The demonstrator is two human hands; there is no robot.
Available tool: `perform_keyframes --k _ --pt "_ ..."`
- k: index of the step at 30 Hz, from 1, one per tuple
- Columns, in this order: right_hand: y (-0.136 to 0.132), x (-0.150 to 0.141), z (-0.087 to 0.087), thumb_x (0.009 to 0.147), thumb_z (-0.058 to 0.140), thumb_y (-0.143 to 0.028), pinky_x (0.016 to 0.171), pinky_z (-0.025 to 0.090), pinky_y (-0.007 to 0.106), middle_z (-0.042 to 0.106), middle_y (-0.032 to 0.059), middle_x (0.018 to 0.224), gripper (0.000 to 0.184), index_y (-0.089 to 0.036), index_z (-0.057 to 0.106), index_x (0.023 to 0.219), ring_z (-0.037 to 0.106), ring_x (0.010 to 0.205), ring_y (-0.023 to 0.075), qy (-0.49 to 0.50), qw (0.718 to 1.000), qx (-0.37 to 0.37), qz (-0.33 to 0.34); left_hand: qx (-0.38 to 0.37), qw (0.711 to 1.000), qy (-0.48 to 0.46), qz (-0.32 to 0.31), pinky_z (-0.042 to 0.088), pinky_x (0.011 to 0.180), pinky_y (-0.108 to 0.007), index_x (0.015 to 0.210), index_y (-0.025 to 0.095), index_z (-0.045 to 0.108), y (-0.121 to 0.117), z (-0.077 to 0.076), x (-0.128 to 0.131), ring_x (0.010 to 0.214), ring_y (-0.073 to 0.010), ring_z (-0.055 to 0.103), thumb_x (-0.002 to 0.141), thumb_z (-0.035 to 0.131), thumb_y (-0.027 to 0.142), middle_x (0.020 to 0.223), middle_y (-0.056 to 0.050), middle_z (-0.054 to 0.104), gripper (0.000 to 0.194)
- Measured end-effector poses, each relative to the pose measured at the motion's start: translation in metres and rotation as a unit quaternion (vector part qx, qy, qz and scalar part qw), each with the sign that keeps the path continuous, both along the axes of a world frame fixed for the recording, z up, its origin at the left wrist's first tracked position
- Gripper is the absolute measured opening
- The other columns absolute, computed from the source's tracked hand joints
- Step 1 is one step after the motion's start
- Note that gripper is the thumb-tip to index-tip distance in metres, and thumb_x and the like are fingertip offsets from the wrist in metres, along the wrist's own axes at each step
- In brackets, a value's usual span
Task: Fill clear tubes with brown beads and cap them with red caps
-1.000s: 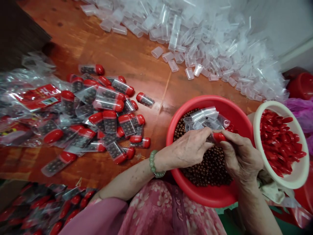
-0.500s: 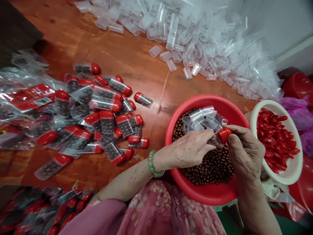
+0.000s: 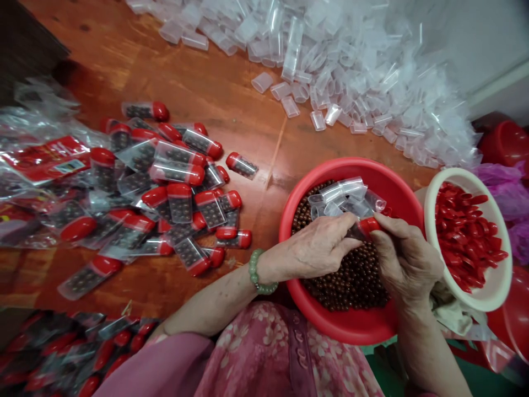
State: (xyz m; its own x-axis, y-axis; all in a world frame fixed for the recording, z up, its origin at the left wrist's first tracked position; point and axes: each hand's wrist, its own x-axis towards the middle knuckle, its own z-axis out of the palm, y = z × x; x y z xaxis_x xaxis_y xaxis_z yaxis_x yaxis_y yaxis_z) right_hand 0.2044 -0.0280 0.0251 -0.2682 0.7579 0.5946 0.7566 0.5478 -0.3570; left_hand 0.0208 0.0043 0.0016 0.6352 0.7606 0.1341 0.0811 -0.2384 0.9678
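Over the red basin (image 3: 351, 335), my left hand (image 3: 316, 247) grips a small clear plastic container (image 3: 354, 231), mostly hidden by the fingers. A bracelet of green beads (image 3: 255, 271) circles that wrist. My right hand (image 3: 407, 259) pinches a red cap (image 3: 368, 225) against the container's end, thumb and forefinger closed around it. Brown beads (image 3: 351, 284) fill much of the basin below. Several clear empty containers (image 3: 341, 193) lie on them, just beyond my fingers. How far the cap sits on the container is hard to make out.
Right of the basin stands a white bowl (image 3: 430, 220) of red caps (image 3: 467, 237). Clear containers (image 3: 326, 66) are heaped at the back. Capped containers of beads (image 3: 179, 204) and plastic bags (image 3: 45, 160) cover the table's left; more capped ones (image 3: 74, 353) lie below its edge.
My right hand has shifted slightly left with the red cap, bringing it closer to my left fingers. My left hand has barely moved and keeps its hold on the container.
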Motion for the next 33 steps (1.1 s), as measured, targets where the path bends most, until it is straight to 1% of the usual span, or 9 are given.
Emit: perform_keyframes --k 4,7,9,11,14,20,25,29,33 --pt "0.002 -0.003 -0.003 0.087 0.07 -0.01 0.075 0.064 0.031 0.079 0.0046 0.095 0.046 -0.024 0.066 0.131 0.077 0.082 0.0205 -0.036 0.998 0.057 0.012 0.0 1.0 -0.002 -0.002 0.042 0.071 -0.033 0.081 0.022 0.041 0.0 0.0 -0.001 0.068 -0.0161 0.05 0.094 0.048 0.023 0.076 0.0 0.053 0.015" --pt "0.001 0.001 -0.008 0.088 0.071 -0.012 0.075 0.064 0.033 0.079 0.004 0.098 0.05 -0.026 0.063 0.135 0.077 0.084 0.0214 -0.019 0.997 0.069 0.028 -0.027 1.0 -0.006 -0.009 0.044 0.072 -0.032 0.08 0.022 0.043 0.001 0.001 -0.003 0.069 -0.0156 0.05 0.094 0.05 0.025 0.074 0.001 0.053 0.016" --pt "0.0 0.004 -0.012 0.089 0.072 -0.023 0.08 0.065 0.039 0.077 0.0082 0.112 0.057 -0.025 0.056 0.143 0.076 0.095 0.0254 -0.017 0.998 0.036 0.055 -0.073 0.997 -0.021 -0.014 0.046 0.074 -0.032 0.084 0.02 0.048 0.001 0.001 -0.004 0.073 -0.016 0.053 0.095 0.05 0.027 0.078 0.0 0.057 0.013" --pt "0.0 0.004 -0.014 0.086 0.075 -0.04 0.087 0.063 0.048 0.07 0.0158 0.127 0.075 -0.02 0.044 0.151 0.071 0.111 0.0315 -0.058 0.996 -0.01 0.071 -0.138 0.989 -0.053 -0.013 0.048 0.075 -0.032 0.091 0.018 0.053 0.001 0.0 -0.004 0.076 -0.0158 0.055 0.095 0.05 0.028 0.083 -0.001 0.061 0.011" --pt "0.001 -0.003 -0.014 0.081 0.076 -0.053 0.09 0.06 0.054 0.064 0.0228 0.131 0.096 -0.014 0.031 0.155 0.065 0.119 0.0362 -0.158 0.986 -0.022 0.047 -0.223 0.969 -0.105 -0.009 0.049 0.075 -0.03 0.095 0.016 0.056 0.002 -0.003 -0.002 0.077 -0.0148 0.055 0.096 0.049 0.029 0.084 -0.002 0.061 0.015" --pt "0.009 -0.014 -0.015 0.086 0.065 -0.042 0.078 0.057 0.042 0.07 0.0209 0.112 0.078 -0.007 0.037 0.15 0.071 0.1 0.0314 -0.224 0.97 0.095 0.018 -0.252 0.955 -0.155 -0.006 0.049 0.092 -0.035 0.098 0.016 0.059 0.003 -0.007 0.002 0.089 -0.0162 0.058 0.092 0.058 0.028 0.092 -0.002 0.063 0.013" --pt "0.016 -0.008 -0.017 0.088 0.061 -0.045 0.074 0.053 0.037 0.074 0.0179 0.102 0.074 -0.006 0.039 0.147 0.071 0.084 0.0264 -0.24 0.959 0.149 0.034 -0.346 0.914 -0.208 -0.036 0.05 0.082 -0.029 0.09 0.015 0.059 0.002 -0.003 0.003 0.078 -0.012 0.057 0.094 0.059 0.025 0.083 0.0 0.062 0.01" --pt "0.016 -0.006 -0.018 0.09 0.056 -0.042 0.078 0.052 0.039 0.074 0.0162 0.1 0.067 -0.008 0.039 0.146 0.071 0.084 0.026 -0.244 0.959 0.139 0.039 -0.36 0.906 -0.222 -0.027 0.047 0.076 -0.027 0.084 0.014 0.059 0.002 -0.003 0.003 0.073 -0.0105 0.054 0.088 0.072 0.034 0.078 0.001 0.06 0.024" --pt "0.012 -0.012 -0.013 0.087 0.062 -0.04 0.083 0.051 0.043 0.071 0.0206 0.111 0.072 -0.007 0.036 0.146 0.069 0.096 0.0301 -0.25 0.965 0.075 0.028 -0.363 0.901 -0.238 0.002 0.047 0.078 -0.027 0.084 0.014 0.061 0.002 -0.003 0.004 0.076 -0.0111 0.055 0.084 0.077 0.036 0.079 0.001 0.061 0.028"
